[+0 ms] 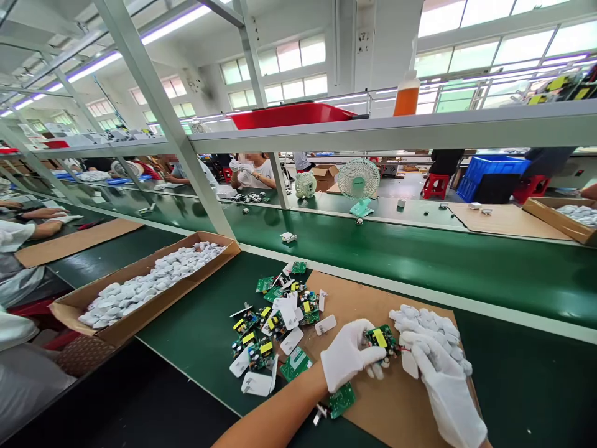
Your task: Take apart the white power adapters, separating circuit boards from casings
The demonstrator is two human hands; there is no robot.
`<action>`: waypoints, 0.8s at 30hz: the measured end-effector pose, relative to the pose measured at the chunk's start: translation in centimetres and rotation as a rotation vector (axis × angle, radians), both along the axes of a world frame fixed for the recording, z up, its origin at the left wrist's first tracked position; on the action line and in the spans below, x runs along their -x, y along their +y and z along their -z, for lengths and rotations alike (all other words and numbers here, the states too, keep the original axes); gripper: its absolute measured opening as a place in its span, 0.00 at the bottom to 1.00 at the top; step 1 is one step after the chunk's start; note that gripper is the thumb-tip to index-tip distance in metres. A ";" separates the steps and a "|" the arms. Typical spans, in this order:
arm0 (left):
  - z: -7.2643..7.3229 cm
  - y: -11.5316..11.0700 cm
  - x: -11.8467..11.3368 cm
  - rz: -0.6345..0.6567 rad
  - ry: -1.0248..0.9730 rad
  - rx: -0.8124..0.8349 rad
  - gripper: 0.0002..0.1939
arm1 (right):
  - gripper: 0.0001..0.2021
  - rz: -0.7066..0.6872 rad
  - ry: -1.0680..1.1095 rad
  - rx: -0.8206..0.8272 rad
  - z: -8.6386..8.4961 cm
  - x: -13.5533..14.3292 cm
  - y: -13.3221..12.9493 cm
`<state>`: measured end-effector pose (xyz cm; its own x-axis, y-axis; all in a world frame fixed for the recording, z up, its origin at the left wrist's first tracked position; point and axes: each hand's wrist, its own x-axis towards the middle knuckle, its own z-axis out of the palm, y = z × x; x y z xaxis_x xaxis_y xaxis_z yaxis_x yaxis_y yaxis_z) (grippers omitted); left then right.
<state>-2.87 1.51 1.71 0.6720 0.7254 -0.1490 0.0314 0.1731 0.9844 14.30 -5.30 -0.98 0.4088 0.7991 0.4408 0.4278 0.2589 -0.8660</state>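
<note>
My left hand [351, 356], in a white glove, grips a green circuit board [381, 337] that carries a yellow-wrapped transformer. Thin red wires run from the board towards my right hand [431, 367], also gloved in white. Its fingers are closed at a flat white plastic piece [409, 363], partly hidden under them. Just behind that hand lies a heap of small white plastic parts [431, 323] on a cardboard sheet [368, 404]. To the left are several circuit boards with white plastic pieces [289, 311] in a loose pile. Another green board [342, 400] lies below my left wrist.
A long cardboard box [116, 333] full of white parts stands at the left. Beyond the bench runs a green conveyor belt [420, 255] with a white part [288, 237] on it. A metal post [168, 118] and overhead shelf [396, 134] frame the bench. Co-workers sit further off.
</note>
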 end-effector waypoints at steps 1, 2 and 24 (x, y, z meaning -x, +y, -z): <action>0.1 -0.2 -0.1 -0.025 0.009 -0.026 0.21 | 0.13 0.009 -0.024 0.001 -0.1 -0.1 -0.1; 0.3 -0.3 -0.1 -0.050 0.025 -0.071 0.20 | 0.12 0.018 -0.051 0.004 -0.2 -0.1 -0.3; 0.1 -1.1 -0.3 -0.100 0.237 -0.409 0.15 | 0.11 -0.040 -0.286 0.042 0.8 0.5 -0.6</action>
